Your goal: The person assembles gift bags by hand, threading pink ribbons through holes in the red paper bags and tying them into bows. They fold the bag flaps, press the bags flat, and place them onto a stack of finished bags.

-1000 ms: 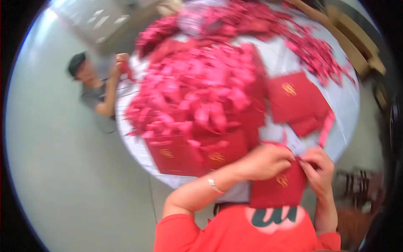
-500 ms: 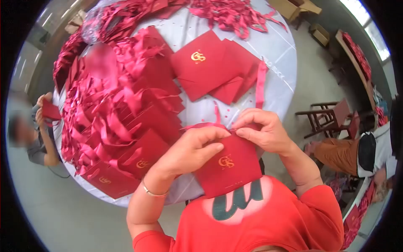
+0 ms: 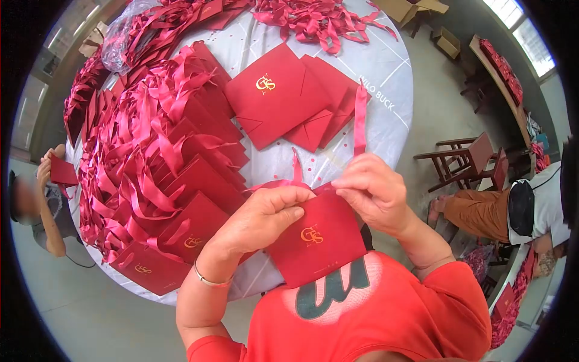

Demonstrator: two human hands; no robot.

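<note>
A red paper gift bag with a gold emblem hangs in front of my chest at the table's near edge. My left hand pinches its upper left edge between thumb and fingers. At the upper right corner, my right hand has thumb and fingertips closed on a pink ribbon, whose free end stretches away over the table. Another short ribbon piece sticks out beyond the bag's top edge. The exact spot where ribbon and bag meet is partly covered by my fingers.
Left on the round table is a heap of ribboned red bags. Flat red bags lie ahead, with loose ribbons beyond. A co-worker holds a red piece at left; another person is near wooden chairs at right.
My right hand has shifted slightly, its fingers closing more tightly together at the bag's corner. The left hand keeps its pinch. The whole view has shifted a little.
</note>
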